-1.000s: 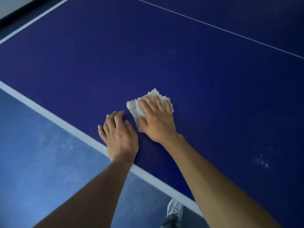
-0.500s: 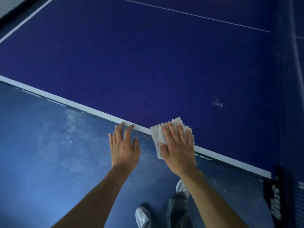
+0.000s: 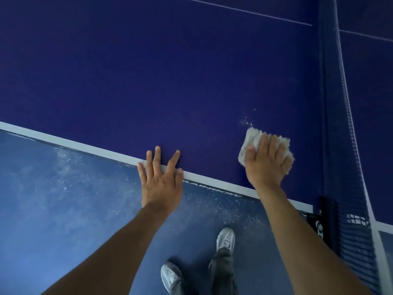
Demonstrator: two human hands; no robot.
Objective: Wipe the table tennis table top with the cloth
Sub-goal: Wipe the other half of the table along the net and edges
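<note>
The dark blue table tennis table top (image 3: pixel 170 77) fills the upper view, with a white edge line (image 3: pixel 85 146) running along its near side. My right hand (image 3: pixel 265 165) presses flat on a folded white cloth (image 3: pixel 253 138) near the table's near edge, close to the net. Just beyond the cloth lies a patch of white specks (image 3: pixel 246 121). My left hand (image 3: pixel 161 179) rests with straight, spread fingers on the table's edge line, well left of the cloth and holding nothing.
The net (image 3: pixel 340 124) and its black clamp (image 3: pixel 321 220) stand at the right. Below the table edge is a blue floor (image 3: pixel 63 209) dusted with white specks. My two grey shoes (image 3: pixel 225 239) stand on the floor near the table.
My right hand has slid the cloth rightwards and onto the table, towards the net and the white specks. My left hand has shifted along the edge, fingers now spread across the line.
</note>
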